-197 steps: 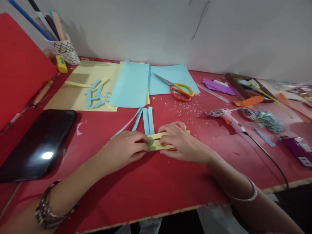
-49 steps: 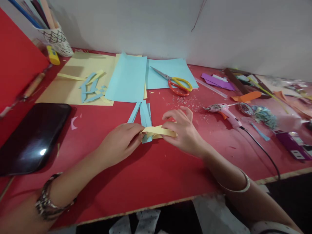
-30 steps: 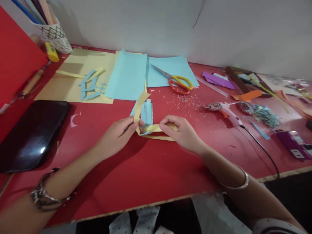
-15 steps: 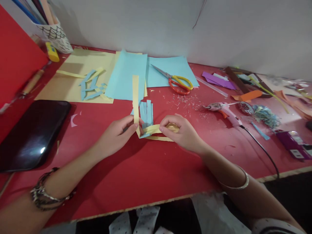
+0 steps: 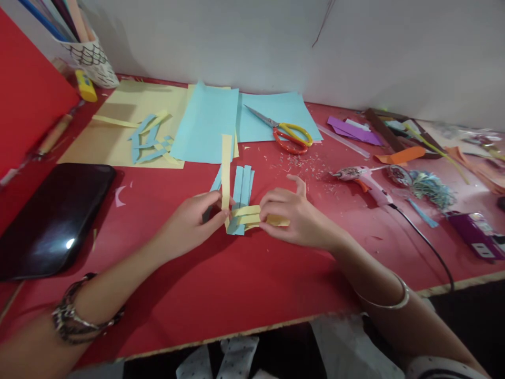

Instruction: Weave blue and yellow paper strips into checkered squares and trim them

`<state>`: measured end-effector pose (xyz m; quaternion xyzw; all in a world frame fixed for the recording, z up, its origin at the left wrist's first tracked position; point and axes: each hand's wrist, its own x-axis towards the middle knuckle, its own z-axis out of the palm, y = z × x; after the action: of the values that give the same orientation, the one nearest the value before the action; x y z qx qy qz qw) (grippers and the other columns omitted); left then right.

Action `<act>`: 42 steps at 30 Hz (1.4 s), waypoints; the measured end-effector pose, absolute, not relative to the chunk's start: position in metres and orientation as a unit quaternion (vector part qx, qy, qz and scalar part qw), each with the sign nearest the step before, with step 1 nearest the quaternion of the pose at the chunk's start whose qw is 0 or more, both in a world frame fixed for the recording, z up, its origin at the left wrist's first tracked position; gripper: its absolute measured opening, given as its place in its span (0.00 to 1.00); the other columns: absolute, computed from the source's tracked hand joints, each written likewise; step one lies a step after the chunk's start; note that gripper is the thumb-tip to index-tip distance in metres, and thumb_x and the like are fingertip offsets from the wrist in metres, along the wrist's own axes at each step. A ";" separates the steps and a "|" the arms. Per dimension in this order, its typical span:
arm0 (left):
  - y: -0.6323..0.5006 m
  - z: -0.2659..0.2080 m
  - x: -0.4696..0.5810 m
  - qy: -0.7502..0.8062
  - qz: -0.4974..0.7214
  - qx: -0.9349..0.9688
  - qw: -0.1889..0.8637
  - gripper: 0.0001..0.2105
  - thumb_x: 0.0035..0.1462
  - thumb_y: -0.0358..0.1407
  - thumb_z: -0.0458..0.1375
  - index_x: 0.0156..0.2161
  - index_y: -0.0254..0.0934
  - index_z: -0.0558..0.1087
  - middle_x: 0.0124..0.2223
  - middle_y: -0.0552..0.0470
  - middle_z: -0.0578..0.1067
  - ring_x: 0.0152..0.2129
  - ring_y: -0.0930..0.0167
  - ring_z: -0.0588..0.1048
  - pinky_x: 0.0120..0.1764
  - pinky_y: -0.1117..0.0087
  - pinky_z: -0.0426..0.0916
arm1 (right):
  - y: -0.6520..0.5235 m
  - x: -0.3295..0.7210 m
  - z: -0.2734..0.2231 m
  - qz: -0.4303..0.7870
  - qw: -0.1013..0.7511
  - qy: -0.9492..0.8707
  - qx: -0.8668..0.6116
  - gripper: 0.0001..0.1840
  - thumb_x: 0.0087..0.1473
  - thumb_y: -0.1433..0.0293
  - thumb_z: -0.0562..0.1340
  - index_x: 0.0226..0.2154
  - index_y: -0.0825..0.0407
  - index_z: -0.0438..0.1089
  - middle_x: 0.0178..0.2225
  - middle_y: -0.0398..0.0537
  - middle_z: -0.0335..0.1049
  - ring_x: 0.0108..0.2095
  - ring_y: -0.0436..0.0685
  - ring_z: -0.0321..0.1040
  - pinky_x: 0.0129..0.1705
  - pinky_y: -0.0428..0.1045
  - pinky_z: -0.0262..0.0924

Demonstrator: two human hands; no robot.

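Blue paper strips (image 5: 241, 185) and yellow paper strips (image 5: 246, 215) cross each other between my hands, just above the red tabletop. My left hand (image 5: 199, 218) pinches the left side of this piece, where one long yellow strip (image 5: 226, 168) stands up at the fingertips. On the right, my right hand (image 5: 286, 213) is closed on the yellow strips that run sideways, its little finger lifted. The strip ends under the right palm are partly hidden. Behind the piece lie blue paper sheets (image 5: 209, 121) and scissors (image 5: 292, 136) with red and yellow handles.
A black phone (image 5: 51, 216) lies at left, near a yellow sheet (image 5: 94, 142) bearing cut strips. A patterned cup (image 5: 92, 58) holds rolled papers or sticks. At right are a pink glue gun (image 5: 371, 184) with its cord, a tassel (image 5: 432, 189) and a purple box (image 5: 475, 234).
The woven piece has tilted so more of its crossed strips show. The upright yellow strip has shifted right and slightly down. My right hand's little finger has lifted.
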<state>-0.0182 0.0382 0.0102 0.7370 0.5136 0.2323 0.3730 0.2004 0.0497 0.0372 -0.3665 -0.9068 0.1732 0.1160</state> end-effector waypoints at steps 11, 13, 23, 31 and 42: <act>0.038 0.011 -0.017 0.505 0.227 0.762 0.337 0.13 0.56 0.43 0.47 0.33 0.37 0.69 0.31 0.52 0.74 0.25 0.71 0.70 0.25 0.73 0.61 | 0.053 0.201 0.039 0.140 0.047 -0.913 -0.381 0.11 0.52 0.67 0.56 0.41 0.49 0.64 0.39 0.47 0.67 0.42 0.56 0.62 0.54 0.60 0.34; 0.038 0.010 -0.017 0.505 0.223 0.765 0.331 0.13 0.56 0.43 0.47 0.33 0.37 0.68 0.31 0.52 0.74 0.25 0.71 0.70 0.25 0.73 0.61 | 0.053 0.201 0.038 0.116 0.039 -0.917 -0.380 0.15 0.51 0.72 0.56 0.43 0.49 0.63 0.40 0.48 0.67 0.43 0.56 0.62 0.55 0.61 0.31; 0.039 0.011 -0.018 0.483 0.225 0.782 0.323 0.12 0.57 0.41 0.46 0.34 0.37 0.69 0.35 0.50 0.74 0.31 0.69 0.71 0.32 0.70 0.63 | 0.053 0.208 0.039 0.071 0.058 -0.899 -0.429 0.19 0.46 0.79 0.55 0.42 0.49 0.62 0.38 0.48 0.72 0.39 0.57 0.68 0.53 0.61 0.37; 0.039 0.010 -0.016 0.482 0.228 0.788 0.308 0.11 0.56 0.40 0.46 0.32 0.38 0.68 0.31 0.52 0.73 0.28 0.69 0.71 0.32 0.70 0.64 | 0.056 0.194 0.049 0.101 0.114 -0.887 -0.436 0.18 0.42 0.79 0.52 0.38 0.50 0.63 0.33 0.43 0.72 0.32 0.52 0.66 0.49 0.55 0.41; 0.034 0.009 -0.015 0.498 0.232 0.782 0.296 0.10 0.50 0.41 0.50 0.35 0.39 0.66 0.34 0.50 0.73 0.35 0.64 0.71 0.40 0.62 0.64 | 0.058 0.152 0.067 0.067 0.061 -0.916 -0.390 0.19 0.45 0.78 0.54 0.43 0.53 0.62 0.28 0.44 0.69 0.25 0.50 0.60 0.33 0.48 0.47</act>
<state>-0.0147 0.0337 0.0095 0.7816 0.4977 0.2318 0.2960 0.1523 0.0580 0.0667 -0.3902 -0.9162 0.0674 0.0612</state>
